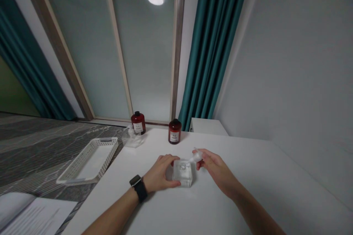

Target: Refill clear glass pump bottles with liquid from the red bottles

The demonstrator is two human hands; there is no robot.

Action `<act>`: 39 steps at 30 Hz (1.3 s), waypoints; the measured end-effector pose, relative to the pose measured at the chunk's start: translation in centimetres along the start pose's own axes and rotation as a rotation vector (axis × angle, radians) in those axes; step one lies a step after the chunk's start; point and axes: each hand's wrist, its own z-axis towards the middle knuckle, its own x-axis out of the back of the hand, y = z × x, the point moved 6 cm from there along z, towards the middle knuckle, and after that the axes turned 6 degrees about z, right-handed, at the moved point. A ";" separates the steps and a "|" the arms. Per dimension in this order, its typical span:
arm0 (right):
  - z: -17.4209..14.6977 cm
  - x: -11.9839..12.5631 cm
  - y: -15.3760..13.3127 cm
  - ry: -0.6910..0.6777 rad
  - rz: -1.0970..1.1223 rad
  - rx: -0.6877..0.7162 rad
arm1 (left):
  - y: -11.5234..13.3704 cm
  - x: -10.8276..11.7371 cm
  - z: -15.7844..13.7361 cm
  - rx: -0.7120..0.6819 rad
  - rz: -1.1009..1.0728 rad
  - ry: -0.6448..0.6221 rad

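A clear square bottle (182, 173) stands on the white table, its round mouth uncovered on top. My left hand (161, 172), with a dark watch on the wrist, curves around the bottle's left side, thumb at the near edge and fingers at the far edge. Just above and right of the bottle, a white pump head (196, 156) is pinched in the fingers of my right hand (211, 163). The pump is tilted, its lower end pointing left toward the bottle's mouth. Whether its tube is in the mouth is too blurred to tell.
Two dark red bottles with black caps, one at the back left (138, 123) and one nearer the middle (174, 132), stand along the far edge. A clear bottle with a pump (132, 137) is beside the left one. A white basket (64, 180) and an open booklet (41, 214) lie left of the table.
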 end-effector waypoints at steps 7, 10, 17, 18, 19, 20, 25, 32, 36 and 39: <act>1.5 -2.8 -1.4 -0.128 -0.378 0.139 | -0.1 0.0 -0.1 0.002 -0.004 0.015; 1.7 -3.2 -0.6 -0.135 -0.392 0.153 | -0.2 -0.1 -0.1 -0.011 -0.016 0.017; 1.7 -3.2 1.1 -0.098 -0.363 0.194 | -0.3 -0.2 -0.1 -0.013 -0.015 0.023; 1.6 -3.3 1.3 -0.096 -0.363 0.194 | -0.3 -0.2 -0.1 -0.014 -0.014 0.020; 1.6 -3.3 1.5 -0.092 -0.361 0.191 | -0.2 -0.2 -0.1 -0.017 -0.014 0.020; 1.5 -3.4 1.7 -0.084 -0.358 0.187 | -0.2 -0.2 -0.1 -0.019 -0.014 0.021; 0.5 -3.0 2.6 0.031 -0.336 0.158 | -0.2 0.0 -0.1 -0.006 -0.013 0.020; -0.6 -3.1 3.6 0.119 -0.344 0.202 | -0.2 -0.1 -0.2 -0.007 -0.033 0.018; -0.4 -3.4 3.9 0.070 -0.299 0.215 | -0.4 -0.2 -0.2 -0.009 -0.035 0.018; -0.4 -3.5 3.6 0.072 -0.294 0.240 | -0.5 -0.3 -0.2 -0.016 -0.032 0.020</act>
